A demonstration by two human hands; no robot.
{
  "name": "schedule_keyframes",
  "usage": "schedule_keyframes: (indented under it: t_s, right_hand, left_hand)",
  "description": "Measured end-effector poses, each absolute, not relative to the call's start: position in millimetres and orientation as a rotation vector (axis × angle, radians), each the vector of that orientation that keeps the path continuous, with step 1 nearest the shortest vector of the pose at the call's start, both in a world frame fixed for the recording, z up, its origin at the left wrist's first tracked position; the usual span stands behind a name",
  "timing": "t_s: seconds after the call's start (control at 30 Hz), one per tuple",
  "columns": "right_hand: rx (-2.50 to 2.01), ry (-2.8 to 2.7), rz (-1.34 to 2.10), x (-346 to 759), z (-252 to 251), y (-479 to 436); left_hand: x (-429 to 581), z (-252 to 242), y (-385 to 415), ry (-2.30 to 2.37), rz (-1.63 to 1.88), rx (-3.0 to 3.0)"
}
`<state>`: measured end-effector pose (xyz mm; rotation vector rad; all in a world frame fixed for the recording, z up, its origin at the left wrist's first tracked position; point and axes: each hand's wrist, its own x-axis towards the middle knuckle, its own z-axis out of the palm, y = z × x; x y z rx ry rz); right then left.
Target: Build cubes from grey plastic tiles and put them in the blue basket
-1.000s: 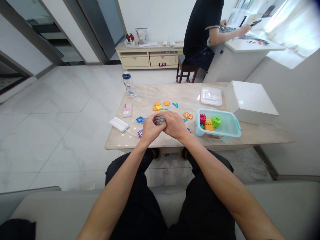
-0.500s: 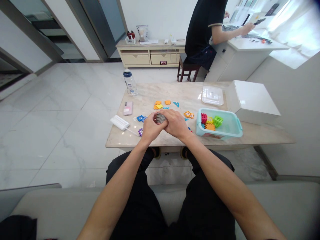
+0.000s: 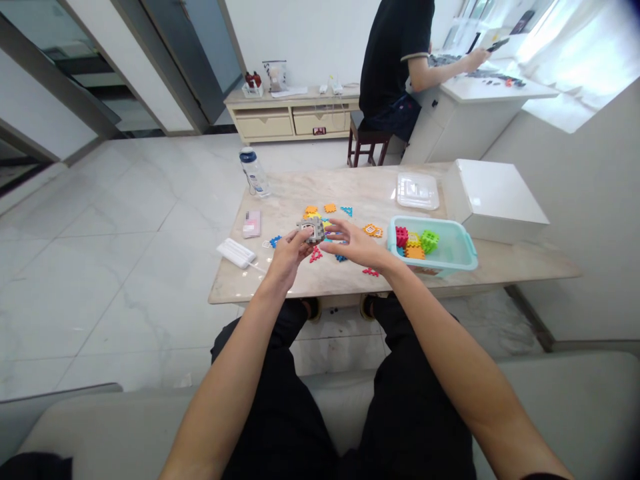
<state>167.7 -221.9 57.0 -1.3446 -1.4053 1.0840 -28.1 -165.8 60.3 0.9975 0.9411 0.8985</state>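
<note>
A left hand (image 3: 287, 259) grips a grey block cube (image 3: 313, 230) above the middle of the table (image 3: 385, 193), well apart from an open right hand (image 3: 353, 245) hovering near a blue piece (image 3: 341, 257). A red piece (image 3: 315, 255) lies between them, near the front edge. A teal bin (image 3: 430, 264) sits toward the right end, and a co-worker (image 3: 395, 60) sits beyond.

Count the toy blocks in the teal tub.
4 are visible in the teal plastic tub: a red block at the left end, a yellow block behind an orange block, and a green block to their right. Others may be hidden behind them.
</note>
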Motion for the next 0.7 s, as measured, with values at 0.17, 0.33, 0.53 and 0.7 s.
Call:
schedule_keyframes:
  t_s: [0.17, 0.33, 0.53, 0.7]
  right_hand:
    - [-1.232, -1.306, 1.196, 152, 66, -217]
    - [-1.071, -1.101, 1.325, 147, 66, -214]
    - [-1.036, -0.92, 1.433, 150, 66, -216]
    - [-1.095, -0.874, 1.421, 151, 67, -218]
  left_hand:
    - [-23, 63, -170, 0.939, 0.916, 1.064]
    - [-24, 62, -172, 0.958, 0.937, 1.144]
    - [-25, 70, -173, 0.888, 0.847, 1.156]
    - [-30, 74, -169, 0.888, 0.742, 1.208]
